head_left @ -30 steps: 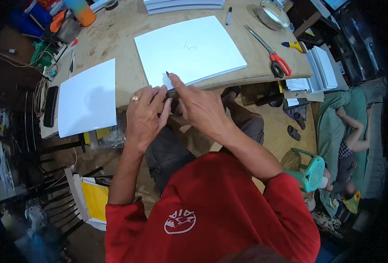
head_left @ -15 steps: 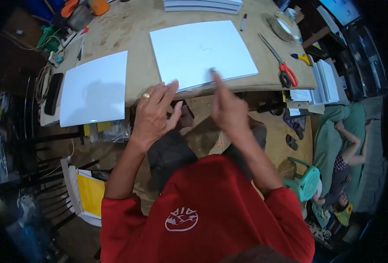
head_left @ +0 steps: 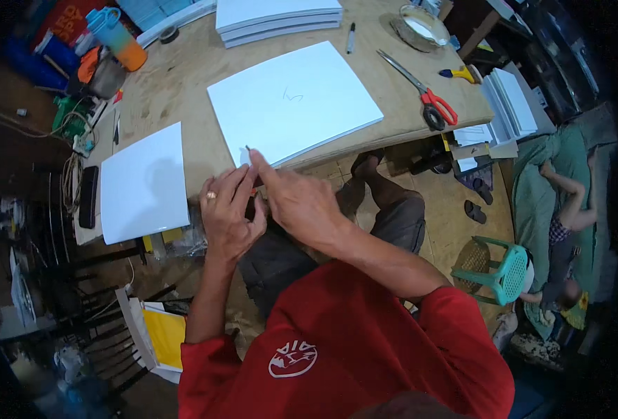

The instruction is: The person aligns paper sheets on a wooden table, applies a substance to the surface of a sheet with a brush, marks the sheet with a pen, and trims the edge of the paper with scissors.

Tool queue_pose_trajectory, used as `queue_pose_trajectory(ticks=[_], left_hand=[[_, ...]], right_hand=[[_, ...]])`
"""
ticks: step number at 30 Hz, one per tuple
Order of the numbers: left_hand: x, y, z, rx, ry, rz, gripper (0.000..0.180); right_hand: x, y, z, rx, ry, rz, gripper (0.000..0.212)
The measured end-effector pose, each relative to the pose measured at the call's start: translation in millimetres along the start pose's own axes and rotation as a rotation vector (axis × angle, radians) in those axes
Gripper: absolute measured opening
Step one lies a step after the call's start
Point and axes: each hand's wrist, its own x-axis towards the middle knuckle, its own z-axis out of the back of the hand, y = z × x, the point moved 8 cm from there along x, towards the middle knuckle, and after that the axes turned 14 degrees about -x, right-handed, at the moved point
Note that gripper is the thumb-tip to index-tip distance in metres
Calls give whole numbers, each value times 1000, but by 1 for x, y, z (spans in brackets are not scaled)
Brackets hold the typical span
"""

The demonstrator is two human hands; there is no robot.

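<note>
A white paper stack [head_left: 295, 105] with a small dark scribble lies at the table's front edge. My left hand [head_left: 229, 213], a ring on one finger, rests its fingertips at the stack's near left corner. Its thumb stands apart, and I see nothing held in it. Beside it my right hand [head_left: 298, 202] is closed, index finger stretched forward, around a slim dark-tipped tool [head_left: 247, 147]. The tip is over the paper near that corner. My fingers hide most of this tool, so its kind is unclear. To the left lies another white sheet or stack [head_left: 141, 202].
Red-handled scissors [head_left: 428, 98], a marker [head_left: 351, 38], a brush [head_left: 460, 74] and a glass bowl [head_left: 421, 29] lie to the right. A thick paper stack [head_left: 279, 21] stands behind. At left are a bottle [head_left: 118, 38] and a black case [head_left: 89, 195]. A person lies on green cloth [head_left: 532, 181].
My right hand has moved left across the stack's front edge, beside my left hand. The view has shifted, showing more of the table's far left.
</note>
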Motion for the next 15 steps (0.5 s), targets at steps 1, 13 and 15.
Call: queue_pose_trajectory(ticks=[1, 13, 15], left_hand=[[-2, -1, -3, 58, 9, 5, 49], [8, 15, 7, -129, 56, 167, 47], [21, 26, 12, -307, 45, 324, 46]], right_hand=[[0, -4, -5, -43, 39, -12, 69], [-38, -233, 107, -249, -487, -441, 38], [-21, -247, 108, -340, -423, -426, 38]])
